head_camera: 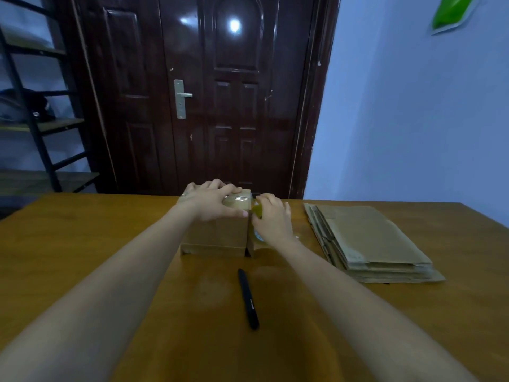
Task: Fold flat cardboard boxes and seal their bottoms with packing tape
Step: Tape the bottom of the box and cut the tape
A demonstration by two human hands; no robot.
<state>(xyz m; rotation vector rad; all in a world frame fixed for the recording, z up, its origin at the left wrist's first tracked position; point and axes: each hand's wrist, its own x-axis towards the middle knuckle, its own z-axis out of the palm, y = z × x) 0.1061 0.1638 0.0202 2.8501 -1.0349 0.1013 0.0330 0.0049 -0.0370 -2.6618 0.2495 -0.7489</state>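
Small brown cardboard box (217, 230) stands folded up at the far middle of the brown wooden table (110, 244), glossy tape across its top. Left hand (212, 201) lies spread on that top, fingers fairly straight, pressing. Right hand (272, 219) curls around a yellowish roll of packing tape (258, 211) touching the box's right edge. Tape axis runs left-right; the right hand is nearer the roll. 1 black pen (248, 299) lies nearside of the box; stack of flat cardboard sheets (369, 241) right of it.

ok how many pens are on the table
1. The black pen lies on the table nearer the camera than the folded box, between the forearms. Others could be hidden behind the box.
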